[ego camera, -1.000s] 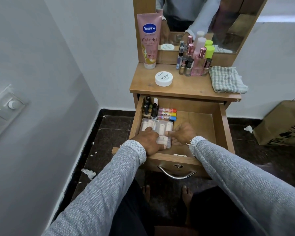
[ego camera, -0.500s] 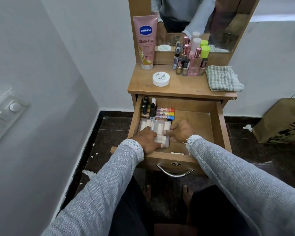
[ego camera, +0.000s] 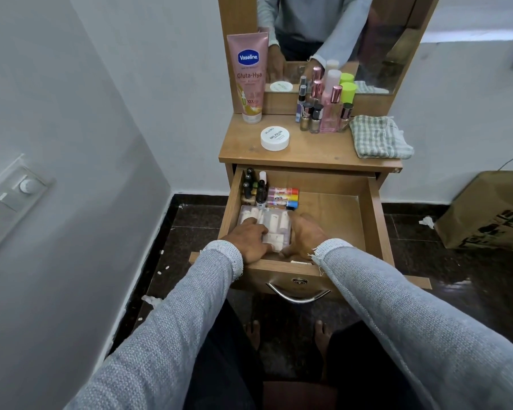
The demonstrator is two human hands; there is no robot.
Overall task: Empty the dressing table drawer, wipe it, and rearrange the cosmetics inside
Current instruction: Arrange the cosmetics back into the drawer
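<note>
Both hands, left (ego camera: 251, 236) and right (ego camera: 305, 236), grip a clear cosmetics case (ego camera: 268, 224) from either side in the open drawer (ego camera: 335, 220), below the wooden tabletop (ego camera: 308, 149), mirror (ego camera: 338, 39) and white corner walls (ego camera: 101, 113) beyond.

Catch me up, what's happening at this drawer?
A person has both hands in the open drawer: the left hand rests on top of a clear case of small white bottles and the right hand is against its right side, at the front-left. Dark bottles and colourful tubes sit behind it; the right half is bare. Lotion tube, white jar, more bottles and a checked cloth wait on top.
</note>
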